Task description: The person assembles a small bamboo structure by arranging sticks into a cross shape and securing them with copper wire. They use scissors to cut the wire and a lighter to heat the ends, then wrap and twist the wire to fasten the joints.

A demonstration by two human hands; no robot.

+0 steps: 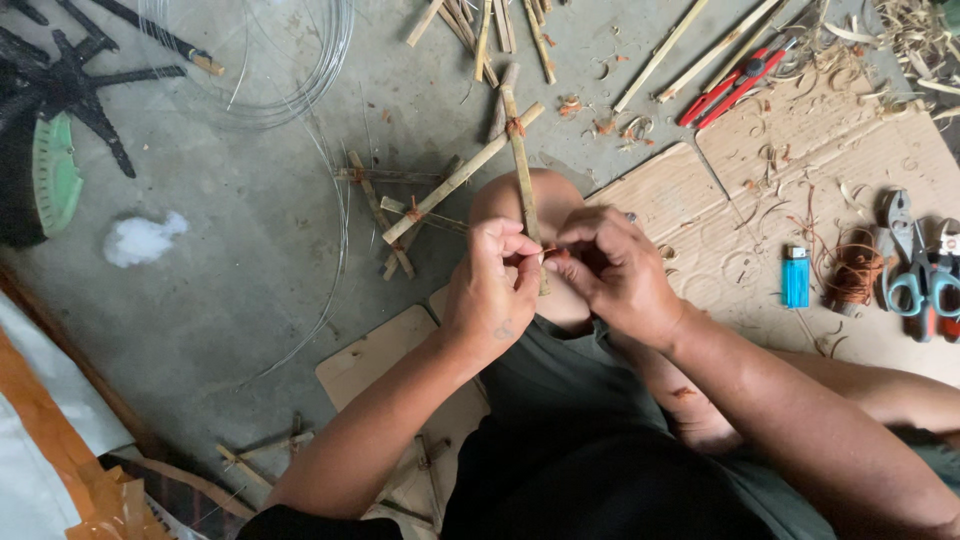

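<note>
your left hand (490, 290) and right hand (615, 272) meet over your raised knee, both pinched together on the lower end of a bamboo stick frame (478, 170). the fingertips close on the near end of the upright stick and on a bit of orange twine (553, 254) between them; each hand's grip is clamped there, thumbs against forefingers.

the frame looks light and stiff, thin split bamboo lashed at a crossing with orange binding (515, 127). it should not bend much, but the slats may splinter or slip in the lashings if twisted, so hold close to the joint you work on, not at the free ends.

the stick in your fingers has its long axis running away from you, tilted slightly left at the far end, from your hands up to the crossing. a second stick crosses it slanting from lower left to upper right.

on the cardboard (830, 150) to your right lie a blue lighter (796, 276), a spool of orange twine (856, 270) and scissors (912, 270); red pliers (735, 85) lie farther off. coiled wire (290, 80) sits on the concrete floor (230, 300).
</note>
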